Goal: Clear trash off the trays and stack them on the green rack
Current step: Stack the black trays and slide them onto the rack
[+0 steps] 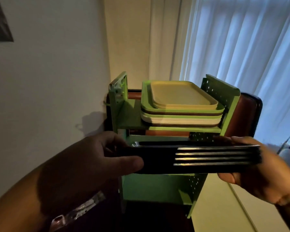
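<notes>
The green rack [228, 104] stands at frame centre, coloured trays [182, 104] piled flat on its top shelf. Before it, a stack of black trays [199, 158] lies level, long axis left-to-right, edge-on. The left hand [97, 158] and right hand [258, 174] clamp its ends.

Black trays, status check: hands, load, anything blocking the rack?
Left hand and right hand grip the black trays, one at each end. Stack level before green rack. Top shelf holds coloured trays.
</notes>
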Motion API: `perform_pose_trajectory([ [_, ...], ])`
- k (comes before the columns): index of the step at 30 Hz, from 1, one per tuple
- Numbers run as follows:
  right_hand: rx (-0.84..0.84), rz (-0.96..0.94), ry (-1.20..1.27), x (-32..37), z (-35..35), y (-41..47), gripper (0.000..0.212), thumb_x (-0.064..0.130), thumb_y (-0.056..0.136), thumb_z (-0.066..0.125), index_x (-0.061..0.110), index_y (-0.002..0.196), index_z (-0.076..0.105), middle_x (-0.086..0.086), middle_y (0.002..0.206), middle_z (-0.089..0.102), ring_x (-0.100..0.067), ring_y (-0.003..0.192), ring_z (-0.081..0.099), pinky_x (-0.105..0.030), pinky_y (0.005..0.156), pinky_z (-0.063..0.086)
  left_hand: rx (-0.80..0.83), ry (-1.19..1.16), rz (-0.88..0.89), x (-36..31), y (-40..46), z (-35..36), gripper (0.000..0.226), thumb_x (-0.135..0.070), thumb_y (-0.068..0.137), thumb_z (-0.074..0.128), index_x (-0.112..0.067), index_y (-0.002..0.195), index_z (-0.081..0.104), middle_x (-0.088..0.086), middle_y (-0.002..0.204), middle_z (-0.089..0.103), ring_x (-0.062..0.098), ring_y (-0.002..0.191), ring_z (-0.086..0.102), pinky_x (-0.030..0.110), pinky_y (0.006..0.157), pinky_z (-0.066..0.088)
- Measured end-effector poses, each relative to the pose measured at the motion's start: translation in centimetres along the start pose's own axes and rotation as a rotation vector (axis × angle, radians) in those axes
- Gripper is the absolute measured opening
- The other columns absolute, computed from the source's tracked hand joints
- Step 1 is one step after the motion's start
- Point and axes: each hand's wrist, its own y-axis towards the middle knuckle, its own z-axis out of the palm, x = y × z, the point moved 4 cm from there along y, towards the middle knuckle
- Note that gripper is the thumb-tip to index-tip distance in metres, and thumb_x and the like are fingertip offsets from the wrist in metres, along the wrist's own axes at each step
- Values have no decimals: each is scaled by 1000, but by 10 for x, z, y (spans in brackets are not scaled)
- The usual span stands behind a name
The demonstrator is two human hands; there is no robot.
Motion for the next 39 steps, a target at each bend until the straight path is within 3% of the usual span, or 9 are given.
perform_pose_trajectory([
  [2,-109,-38,-38,-11,-6,8,38,35,92,59,15,122,71,-18,117,71,-32,93,72,-42,67,59,-67,-6,-23,19,6,-2,86,-81,16,80,-48,95,67,0,91,78,24,77,76,50,76,60],
  [5,-216,-48,-23,-35,-14,14,29,31,100,50,20,121,67,-17,121,69,-39,100,66,-45,78,54,-113,24,-49,42,13,11,84,-70,20,86,-48,99,66,-8,93,77,9,76,75,29,71,60],
  [7,-273,-50,-31,-49,-17,14,29,28,101,52,3,107,65,-18,92,76,-27,75,74,-29,57,58,-117,65,-85,59,16,24,74,-52,30,94,-43,99,68,-12,91,76,-6,75,70,10,64,52],
  [9,-329,-22,-16,-68,-23,15,29,23,101,52,-2,89,62,-11,60,73,-10,44,68,-17,37,48,-107,122,-96,79,21,36,81,-54,28,93,-44,104,66,-18,97,74,-11,85,68,14,78,54],
  [15,-318,141,213,-132,-32,35,37,11,84,60,-3,117,67,-19,110,75,-32,87,75,-40,79,50,-75,135,-100,139,23,72,127,-49,35,96,-41,148,38,-25,133,59,-5,120,57,33,103,50],
  [19,-244,239,182,-141,-33,41,33,14,85,57,3,114,69,-19,106,74,-33,85,73,-44,76,54,-140,137,-44,150,25,82,100,-53,44,91,-51,135,50,-35,116,66,-10,108,62,23,95,51],
  [26,-337,333,-105,-138,-42,52,30,31,94,62,4,108,62,-18,88,63,-19,44,57,-25,39,41,-180,215,-69,159,48,81,109,-58,54,85,-33,149,39,-10,140,58,9,125,56,26,100,46],
  [31,-283,369,-209,-127,-44,73,46,42,93,60,6,121,60,-17,95,64,-22,59,60,-21,38,43,-243,234,-59,161,68,83,105,-61,60,78,-27,150,38,-5,135,61,5,109,57,13,81,45],
  [39,-219,334,-409,-116,-48,91,42,45,99,50,11,74,56,-11,69,47,-24,65,42,-26,53,31,-266,140,-66,178,85,94,82,-63,59,66,-44,136,42,-20,111,54,7,102,61,18,74,47],
])
